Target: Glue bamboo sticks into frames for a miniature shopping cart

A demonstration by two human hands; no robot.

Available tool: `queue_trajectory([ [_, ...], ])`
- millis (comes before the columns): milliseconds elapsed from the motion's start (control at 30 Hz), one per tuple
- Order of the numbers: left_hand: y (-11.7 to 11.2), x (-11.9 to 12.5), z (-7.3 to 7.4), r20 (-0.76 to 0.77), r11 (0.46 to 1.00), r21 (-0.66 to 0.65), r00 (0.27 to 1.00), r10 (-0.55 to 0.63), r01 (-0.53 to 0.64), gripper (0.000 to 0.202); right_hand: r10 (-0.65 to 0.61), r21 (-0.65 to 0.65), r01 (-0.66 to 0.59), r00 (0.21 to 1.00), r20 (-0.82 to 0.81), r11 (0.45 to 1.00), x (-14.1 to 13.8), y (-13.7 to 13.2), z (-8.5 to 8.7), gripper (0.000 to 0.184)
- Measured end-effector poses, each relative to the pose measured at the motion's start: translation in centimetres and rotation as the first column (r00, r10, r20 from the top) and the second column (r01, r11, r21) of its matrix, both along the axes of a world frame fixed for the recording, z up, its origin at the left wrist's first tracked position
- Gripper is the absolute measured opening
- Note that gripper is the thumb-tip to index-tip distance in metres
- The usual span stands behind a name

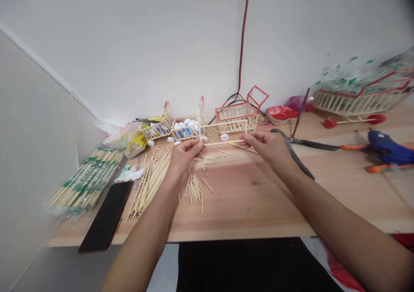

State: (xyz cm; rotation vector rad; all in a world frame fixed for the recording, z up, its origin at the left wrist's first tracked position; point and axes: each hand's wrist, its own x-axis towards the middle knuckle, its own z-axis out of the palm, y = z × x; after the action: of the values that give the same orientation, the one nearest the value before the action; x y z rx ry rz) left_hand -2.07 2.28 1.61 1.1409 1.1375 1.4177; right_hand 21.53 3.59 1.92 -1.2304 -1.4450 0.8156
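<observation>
Between my two hands is a rectangular frame of thin wooden sticks (223, 143), raised above the table. My left hand (186, 154) pinches its lower left corner between thumb and fingers. At its lower right corner, my right hand (263, 145) grips it in the same way. Below the hands lie short cut sticks (195, 188) in a loose fan, with another small pile (207, 161) behind them. Beside my left forearm is a heap of long bare sticks (150, 177). Behind the frame stands a small stick cart (237, 113) with red-painted edges.
Two more stick carts (186, 128) (160, 126) stand along the wall. Packaged chopsticks (90, 177) and a black flat slab (106, 216) lie left. A red paint dish (281, 114), black-handled cutter (310, 144), blue glue gun (390, 147) and large cart (362, 100) are on the right.
</observation>
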Motion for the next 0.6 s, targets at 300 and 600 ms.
queue_trajectory([
  [300, -0.3, 0.2, 0.8, 0.143, 0.996, -0.077, 0.989, -0.037, 0.048, 0.034, 0.195, -0.096, -0.224, 0.95, -0.245, 0.97, 0.3, 0.8, -0.8, 0.04],
  [600, -0.6, 0.4, 1.3, 0.231, 0.994, -0.075, 0.971, -0.064, 0.083, 0.035, 0.202, -0.067, -0.246, 0.899, -0.389, 0.967, 0.1, 0.9, -0.8, 0.043],
])
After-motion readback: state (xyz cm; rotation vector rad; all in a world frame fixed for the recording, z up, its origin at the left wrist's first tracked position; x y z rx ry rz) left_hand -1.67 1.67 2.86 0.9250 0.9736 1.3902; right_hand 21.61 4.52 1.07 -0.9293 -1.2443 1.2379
